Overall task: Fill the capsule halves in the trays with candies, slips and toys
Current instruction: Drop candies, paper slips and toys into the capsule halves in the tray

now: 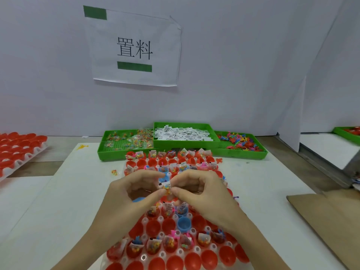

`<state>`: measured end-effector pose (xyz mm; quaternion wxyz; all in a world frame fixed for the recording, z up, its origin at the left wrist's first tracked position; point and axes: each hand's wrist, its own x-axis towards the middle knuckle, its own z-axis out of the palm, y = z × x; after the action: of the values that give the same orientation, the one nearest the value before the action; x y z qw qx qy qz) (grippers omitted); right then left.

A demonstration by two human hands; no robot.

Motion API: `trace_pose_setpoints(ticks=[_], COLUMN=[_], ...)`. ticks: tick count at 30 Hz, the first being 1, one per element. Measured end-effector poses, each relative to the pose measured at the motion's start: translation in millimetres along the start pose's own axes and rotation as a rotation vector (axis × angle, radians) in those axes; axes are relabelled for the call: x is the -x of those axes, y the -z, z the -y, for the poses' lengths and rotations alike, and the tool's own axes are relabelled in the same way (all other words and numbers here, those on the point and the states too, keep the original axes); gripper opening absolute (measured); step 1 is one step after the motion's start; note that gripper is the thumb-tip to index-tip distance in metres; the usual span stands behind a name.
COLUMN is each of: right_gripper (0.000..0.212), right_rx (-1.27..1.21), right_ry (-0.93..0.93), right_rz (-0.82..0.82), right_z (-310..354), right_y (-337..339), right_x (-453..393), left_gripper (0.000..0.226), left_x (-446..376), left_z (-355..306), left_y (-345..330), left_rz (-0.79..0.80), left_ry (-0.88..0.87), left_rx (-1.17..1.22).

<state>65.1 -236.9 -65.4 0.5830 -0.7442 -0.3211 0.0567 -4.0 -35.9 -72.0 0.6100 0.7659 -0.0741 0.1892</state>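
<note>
Left hand [134, 189] and right hand [196, 189] raised together, fingertips meeting, each grip pinched.

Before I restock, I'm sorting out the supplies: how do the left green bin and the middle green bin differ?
The left green bin holds colourful candy packets with bare mesh floor showing; the middle green bin holds white printed slips covering its floor. The middle green bin also sits higher, overlapping the left green bin's edge. Both are green, shallow and rectangular.
</note>
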Motion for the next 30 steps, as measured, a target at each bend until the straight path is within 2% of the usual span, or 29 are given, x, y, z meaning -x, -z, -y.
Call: trace_pose_setpoints(ticks=[3, 13, 19, 23, 26, 30], right_gripper=[0.016, 0.018, 0.022, 0.031, 0.039, 0.036], right_rx=[-0.014, 0.104, 0.525, 0.904, 1.113, 1.229], right_ry=[0.012, -0.066, -0.261, -0.421, -0.572, -0.695], right_rz=[-0.018, -0.376, -0.536, -0.485, -0.317, -0.166], right_z=[-1, -10, -45, -64, -71, -77], right_y=[3, 71, 140, 184, 197, 210], right_x=[-2, -17, -69, -89, -91, -99], left_gripper=[0.016, 0.019, 0.021, 0.023, 0.024, 0.022], left_x=[-1, -4, -8, -10, -11, -11], left_z=[-3, -11, -7, -2, 0, -2], left_y=[2, 11, 16, 19, 20, 21], left_rz=[0.004, -0.014, -0.016, -0.022, -0.042, -0.034], left_ry=[-0.014, -0.033, -0.034, -0.022, -0.019, -0.04], left_rx=[-0.034, -0.031, -0.059, -0.075, -0.08, -0.067])
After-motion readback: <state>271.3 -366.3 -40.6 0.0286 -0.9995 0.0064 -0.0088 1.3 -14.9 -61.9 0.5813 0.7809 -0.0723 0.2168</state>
